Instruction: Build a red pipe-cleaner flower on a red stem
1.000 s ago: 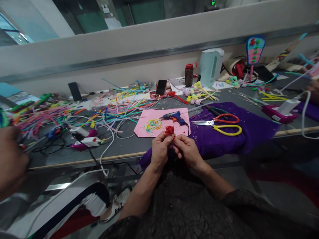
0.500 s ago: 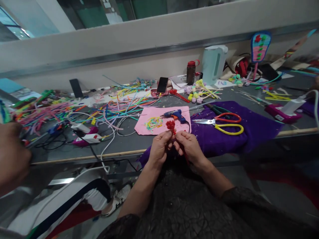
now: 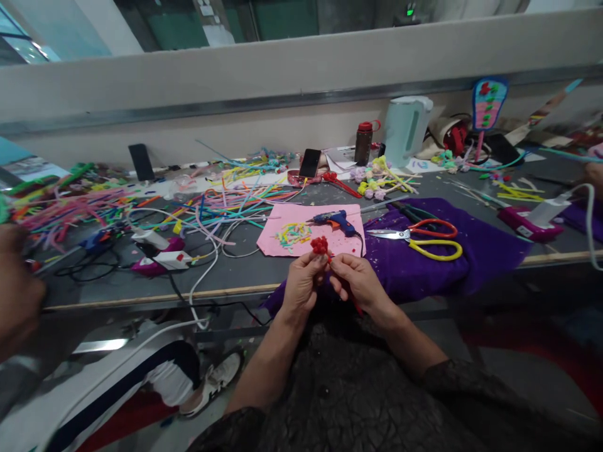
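Between my two hands, just past the table's front edge, is a red fuzzy pipe-cleaner flower (image 3: 320, 245) with its head pointing up. My left hand (image 3: 304, 276) pinches it just below the head. My right hand (image 3: 355, 279) is closed on its red stem, part of which shows beneath the palm. Beyond the hands lies a pink sheet (image 3: 276, 216) bearing a blue glue gun (image 3: 336, 221) and a pile of small yellow, white and green cut pieces (image 3: 294, 236). Scissors (image 3: 409, 235) with one red and one yellow handle rest on a purple cloth (image 3: 405, 276) to the right.
Loose coloured pipe cleaners (image 3: 80, 207) cover the table's left side, near power strips (image 3: 162, 260) and cables. A phone (image 3: 309, 163), a bottle (image 3: 363, 143) and a kettle (image 3: 405, 129) stand at the back. Another person's hand (image 3: 19, 282) is at far left.
The view has shifted slightly. The red flower head has tipped a little and its clustered front now faces me more. Both hands keep their hold on it.
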